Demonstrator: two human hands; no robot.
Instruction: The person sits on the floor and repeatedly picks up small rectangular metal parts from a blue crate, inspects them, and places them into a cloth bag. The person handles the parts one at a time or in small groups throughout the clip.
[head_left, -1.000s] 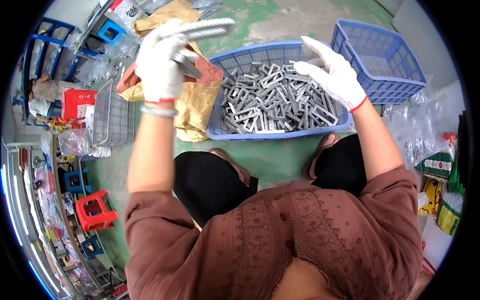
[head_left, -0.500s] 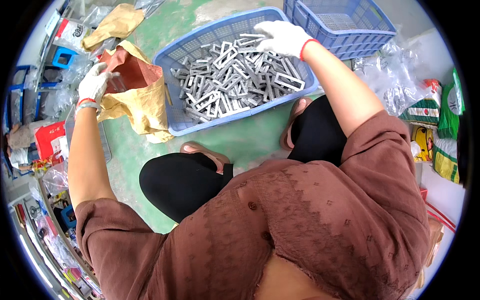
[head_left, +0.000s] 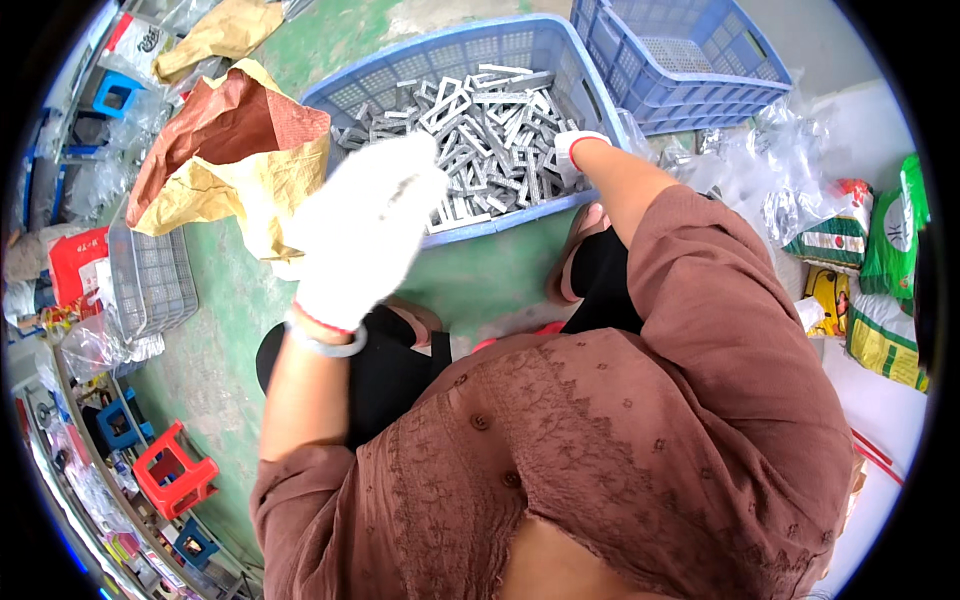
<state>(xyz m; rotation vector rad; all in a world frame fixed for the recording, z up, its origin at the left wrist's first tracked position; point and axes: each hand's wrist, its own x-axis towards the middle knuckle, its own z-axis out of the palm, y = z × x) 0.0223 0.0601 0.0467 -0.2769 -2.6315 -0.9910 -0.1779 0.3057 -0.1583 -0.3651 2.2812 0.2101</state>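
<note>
Beside the open sack [head_left: 285, 185], grey frames [head_left: 490, 130] lie heaped in a blue basket [head_left: 430, 60].
The left hand [head_left: 365, 230] hangs over the basket's near side, fingers seemingly together, though blur leaves any grip uncertain; the right hand [head_left: 570, 150] is at the right side, fingers too hidden to tell. Tangled frames could catch one another, and a hasty lift might drag some onto the floor [head_left: 230, 330].

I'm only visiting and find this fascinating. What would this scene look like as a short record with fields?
Left hand: white-gloved, blurred; contents unclear
Right hand: gloved, at the basket's right end; grip unclear
Basket: blue, holding heaped grey rectangular frames
Sack: tan, reddish inside, open, left of basket
Crate: blue, beyond basket's right end
Stool: red, far left
</note>
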